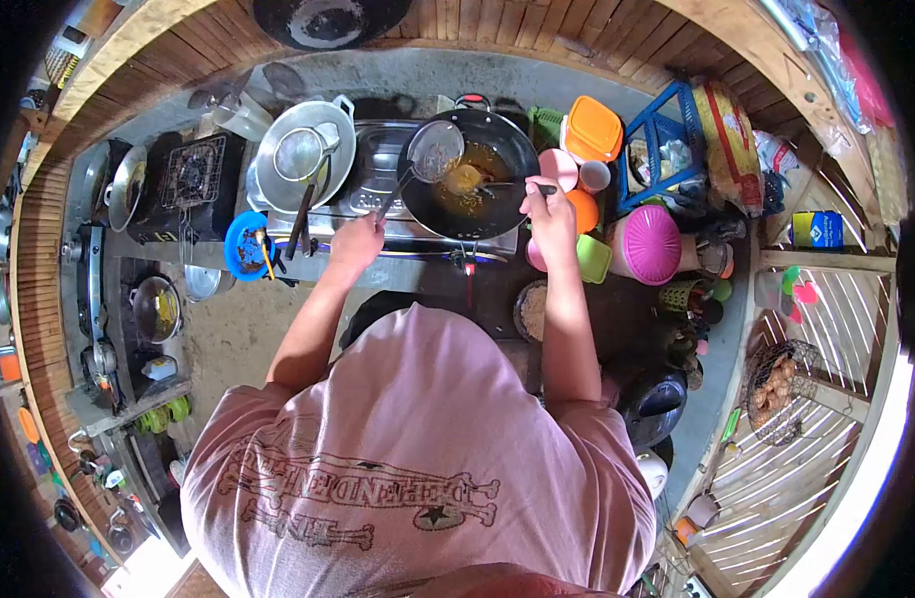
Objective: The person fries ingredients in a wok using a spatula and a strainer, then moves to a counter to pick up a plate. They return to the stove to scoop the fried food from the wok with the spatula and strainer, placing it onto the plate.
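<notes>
A dark wok (pixel 497 135) with brown liquid in it sits on the metal gas stove (pixel 378 164). My left hand (pixel 359 242) is closed round the handle of a round mesh strainer (pixel 435 149), whose bowl is over the wok's left side. In my right hand (pixel 549 207) is the handle of a ladle (pixel 464 179), its bowl down in the liquid near the wok's middle. Whether the strainer touches the liquid, I cannot tell.
Left of the wok, a large metal pot (pixel 268 164) holds another strainer (pixel 300 154). A blue bowl (pixel 246 245) stands at the counter edge. Rightward are an orange container (pixel 594 128), a blue basket (pixel 659 187) and a pink lid (pixel 652 245).
</notes>
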Demonstrator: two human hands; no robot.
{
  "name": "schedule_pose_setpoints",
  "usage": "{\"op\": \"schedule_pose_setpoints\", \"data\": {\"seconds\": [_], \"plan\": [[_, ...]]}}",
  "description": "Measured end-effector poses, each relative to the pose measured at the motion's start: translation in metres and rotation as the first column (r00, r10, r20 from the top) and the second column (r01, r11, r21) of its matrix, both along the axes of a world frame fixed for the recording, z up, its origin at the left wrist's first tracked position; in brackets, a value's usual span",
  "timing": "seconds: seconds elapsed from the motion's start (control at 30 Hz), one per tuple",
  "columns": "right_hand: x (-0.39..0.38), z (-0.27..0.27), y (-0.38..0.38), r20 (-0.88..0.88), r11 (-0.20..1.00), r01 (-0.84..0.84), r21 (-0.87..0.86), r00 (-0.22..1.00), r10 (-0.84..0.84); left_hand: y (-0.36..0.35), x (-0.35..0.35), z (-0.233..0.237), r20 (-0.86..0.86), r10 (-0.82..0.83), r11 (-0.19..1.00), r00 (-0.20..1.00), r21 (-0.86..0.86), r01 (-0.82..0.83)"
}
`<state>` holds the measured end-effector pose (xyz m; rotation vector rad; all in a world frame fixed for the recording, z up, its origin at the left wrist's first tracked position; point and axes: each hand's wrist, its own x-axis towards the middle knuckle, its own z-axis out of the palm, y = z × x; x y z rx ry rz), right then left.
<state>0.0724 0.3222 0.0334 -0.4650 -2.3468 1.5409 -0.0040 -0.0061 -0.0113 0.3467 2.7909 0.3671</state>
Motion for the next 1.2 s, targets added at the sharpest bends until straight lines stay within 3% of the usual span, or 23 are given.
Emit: {"op": "schedule_pose_setpoints", "data": {"seconds": [0.07, 0.23, 0.3, 0.37, 0.43, 0.53, 0.7, 0.83, 0.93, 0.97, 1.07, 1.2], "plan": [[0.001, 0.002, -0.002, -0.077, 0.999, 0.008, -0.054, 0.997, -0.012, 0.002, 0.000, 0.005, 0.011, 0.006, 1.000, 1.000, -0.007, -0.006], [0.015, 0.017, 0.006, -0.025, 0.998, 0.068, -0.011, 0.997, -0.068, 0.000, -0.002, 0.005, 0.053, 0.029, 0.999, 0.998, 0.030, -0.030], [0.018, 0.018, 0.010, -0.046, 0.980, 0.093, 0.177, 0.995, -0.086, 0.000, -0.003, 0.007, 0.074, 0.043, 0.999, 0.996, 0.018, -0.044], [0.019, 0.017, 0.011, -0.018, 0.978, 0.076, 0.195, 0.997, -0.074, 0.000, -0.004, 0.006, 0.072, 0.066, 0.998, 0.995, 0.015, -0.067], [0.015, -0.001, 0.013, 0.051, 0.989, 0.094, 0.114, 0.994, -0.100, -0.001, -0.004, 0.004, 0.068, 0.059, 0.998, 0.996, 0.030, -0.061], [0.004, -0.017, 0.006, 0.013, 0.994, 0.007, -0.113, 1.000, -0.006, -0.005, -0.003, -0.003, 0.066, 0.034, 0.998, 0.997, 0.044, -0.037], [0.007, -0.005, 0.005, -0.085, 0.983, 0.005, -0.184, 0.996, -0.020, -0.005, -0.004, -0.002, 0.069, 0.040, 0.999, 0.997, 0.007, -0.040], [0.015, 0.006, 0.017, -0.029, 0.994, 0.064, -0.090, 0.997, -0.067, -0.006, -0.006, -0.001, 0.111, 0.052, 0.997, 0.992, 0.046, -0.057], [0.021, 0.005, 0.023, 0.023, 0.990, 0.067, 0.128, 0.997, -0.070, -0.007, -0.005, -0.001, 0.145, 0.060, 0.994, 0.988, 0.086, -0.073], [0.021, 0.003, 0.022, 0.022, 0.990, 0.064, 0.129, 0.997, -0.068, -0.006, -0.005, -0.001, 0.162, 0.063, 0.992, 0.985, 0.102, -0.081], [0.020, -0.005, 0.015, 0.102, 0.997, 0.071, 0.014, 0.992, -0.072, -0.006, -0.003, -0.012, 0.142, 0.036, 0.987, 0.989, 0.148, -0.057], [0.016, -0.021, 0.009, -0.053, 0.985, 0.036, -0.168, 0.998, -0.046, -0.003, -0.002, -0.016, 0.153, 0.027, 0.985, 0.988, 0.162, -0.052]]}}
